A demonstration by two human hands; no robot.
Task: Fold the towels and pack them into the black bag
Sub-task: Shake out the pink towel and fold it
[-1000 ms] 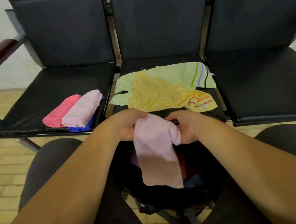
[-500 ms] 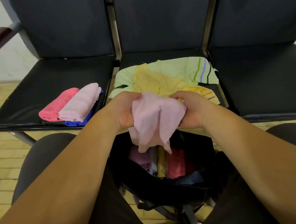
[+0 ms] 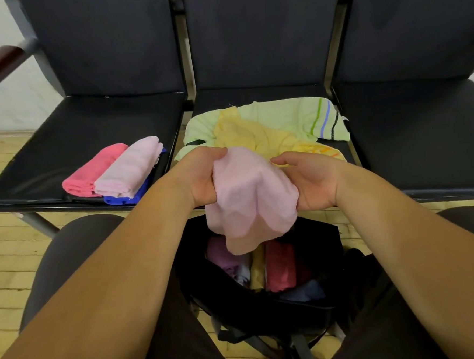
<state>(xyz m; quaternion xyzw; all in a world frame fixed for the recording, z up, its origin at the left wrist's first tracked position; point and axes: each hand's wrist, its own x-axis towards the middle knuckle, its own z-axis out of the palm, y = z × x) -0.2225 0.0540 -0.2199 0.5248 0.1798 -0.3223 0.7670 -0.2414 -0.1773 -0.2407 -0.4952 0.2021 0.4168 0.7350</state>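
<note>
Both grips were on the bunched pink towel [image 3: 248, 198]: your left grip [image 3: 202, 176] was fisted round its left end, and your right grip [image 3: 311, 179] had the thumb on top and fingers curled under its right end. The towel was held up in the air, crumpled, with its lower edge hanging just over the open mouth of the black bag [image 3: 267, 314]; can't tell if it touched the contents. The bag sat low between your knees, just in front of the middle seat [image 3: 252, 95]. Inside it, side by side: purple towel [image 3: 224, 258] at the left, yellow folded towel [image 3: 258, 273] in the middle, red towel [image 3: 281, 268] right of that, dark blue item [image 3: 305, 293] at the near right corner. The middle seat carried two unfolded towels: green striped towel [image 3: 281, 114] spread toward the back and right edge, and loose yellow towel [image 3: 249, 136] on top of it toward the front edge, partly hidden behind your hands. On the left seat [image 3: 86, 128], near its front right corner: folded hot pink towel [image 3: 92, 172], folded light pink towel [image 3: 131, 167] touching its right side, and blue towel [image 3: 130, 196] under the light pink one, poking out at the front edge.
</note>
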